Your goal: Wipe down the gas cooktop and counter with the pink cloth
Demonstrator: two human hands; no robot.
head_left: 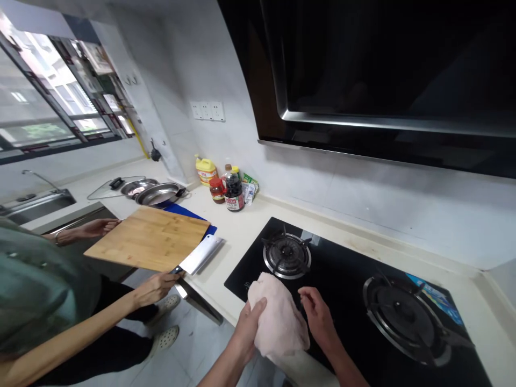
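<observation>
A pale pink cloth (278,317) is bunched in my left hand (249,327), its thumb pressed over the front. My right hand (318,317) is just right of the cloth, fingers loosely bent, with nothing visible in it and a small gap between. Both hands are over the near-left part of the black gas hob (334,290). To the left, another person's hand (155,287) grips a cleaver (201,253) by its dark handle. That person's other hand (97,228) is at the far edge of a wooden cutting board (149,236).
Against the wall stand a yellow jug (206,171), a red-lidded jar (216,191) and a dark sauce bottle (234,191). Metal pans (159,194) sit near the sink (40,207). A blue board (185,212) lies partly under the wooden one. The range hood (363,129) overhangs the hob.
</observation>
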